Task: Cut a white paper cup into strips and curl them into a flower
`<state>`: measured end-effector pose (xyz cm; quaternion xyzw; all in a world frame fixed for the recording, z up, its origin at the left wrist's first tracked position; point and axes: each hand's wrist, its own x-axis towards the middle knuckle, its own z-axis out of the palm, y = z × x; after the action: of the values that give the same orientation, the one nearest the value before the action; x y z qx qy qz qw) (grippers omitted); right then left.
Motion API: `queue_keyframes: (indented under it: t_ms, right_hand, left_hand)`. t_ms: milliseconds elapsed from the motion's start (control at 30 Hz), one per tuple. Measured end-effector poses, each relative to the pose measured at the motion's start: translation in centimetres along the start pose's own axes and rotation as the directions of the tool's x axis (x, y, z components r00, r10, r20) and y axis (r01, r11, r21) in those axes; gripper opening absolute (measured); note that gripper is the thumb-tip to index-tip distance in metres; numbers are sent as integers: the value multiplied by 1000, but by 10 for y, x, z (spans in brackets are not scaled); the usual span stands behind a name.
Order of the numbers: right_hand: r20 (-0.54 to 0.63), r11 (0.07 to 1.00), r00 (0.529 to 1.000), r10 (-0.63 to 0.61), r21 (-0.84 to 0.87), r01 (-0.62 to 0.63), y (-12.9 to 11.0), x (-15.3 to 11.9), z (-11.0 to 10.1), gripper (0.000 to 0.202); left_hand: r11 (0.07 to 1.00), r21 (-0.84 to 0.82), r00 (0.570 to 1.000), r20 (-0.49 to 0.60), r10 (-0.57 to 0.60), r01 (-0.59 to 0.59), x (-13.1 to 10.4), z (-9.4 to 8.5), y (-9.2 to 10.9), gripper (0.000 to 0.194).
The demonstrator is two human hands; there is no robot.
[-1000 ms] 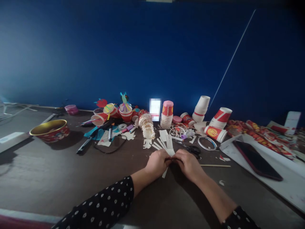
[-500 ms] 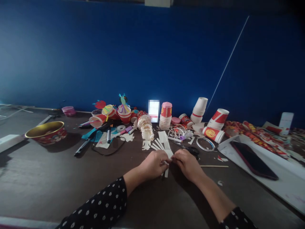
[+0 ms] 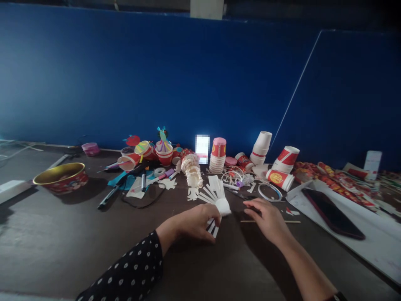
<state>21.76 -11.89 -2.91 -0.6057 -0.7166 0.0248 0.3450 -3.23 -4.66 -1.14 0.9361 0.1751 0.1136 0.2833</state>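
A white paper cup (image 3: 223, 205), cut into strips that fan out around its round base, is at the middle of the table. My left hand (image 3: 197, 221) curls around its near-left strips, the thumb below and the fingers over them. To the right, my right hand (image 3: 266, 217) is apart from the cup, fingers stretched forward and thumb separated, with nothing visible between them. It is over the dark scissors (image 3: 238, 194), whose handles are mostly hidden behind it. A thin wooden stick (image 3: 293, 222) lies beneath that hand.
Paper cups (image 3: 217, 164) stand stacked at the back, near a ridged white cup chain (image 3: 192, 173). On the left are a gold-lined bowl (image 3: 62, 184) and markers (image 3: 143, 182). A phone (image 3: 332, 213) lies in a white tray (image 3: 380, 246) at right.
My right hand has let go of the cut cup and moved right, towards the scissors. My left hand has shifted slightly left and down, leaving the cup's base and fanned strips more visible.
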Motion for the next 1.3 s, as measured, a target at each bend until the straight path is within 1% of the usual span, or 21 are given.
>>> queue_keyframes:
  t_ms: [100,167,300,367,533,667,867,933,1033,1133,1300]
  right_hand:
    - [16,999,1000,22,-41,-21,13,-11,-11,20]
    - [58,999,998,19,-49,-16,17,-16,-17,20]
    - [204,998,979,-8,-64,21,11,-19,-17,17]
    - [243,996,970,-29,-71,47,5,-17,-14,15]
    - [233,994,972,-44,-85,65,-8,-16,-5,18]
    - [224,996,972,-75,-23,83,-22,-18,4,18]
    - [218,994,970,-111,39,105,-47,-17,20,15]
    - [213,993,970,-116,48,108,-51,-17,24,14]
    - [224,990,965,-140,52,131,-52,-18,27,14]
    - [244,984,954,-175,62,164,-50,-19,27,15]
    - [252,977,944,-213,57,205,-50,-20,26,17]
  left_hand:
    - [995,-42,996,0,90,-90,3,2,-4,19]
    - [990,-69,993,-3,121,-121,4,3,-5,13]
    - [990,-41,990,-31,137,-138,6,5,-4,10]
    - [989,-7,987,-53,150,-151,6,7,-1,9]
    - [986,64,980,-117,160,-153,7,15,5,9]
    - [981,134,975,-152,159,-139,8,21,5,9]
    - [964,224,979,-117,170,-140,8,21,5,3]
    - [961,246,981,-115,159,-127,7,20,6,5]
    - [966,238,980,-141,141,-105,7,18,8,10]
    - [977,192,976,-176,128,-93,7,18,9,11]
    - [981,135,974,-160,163,-142,9,20,3,12]
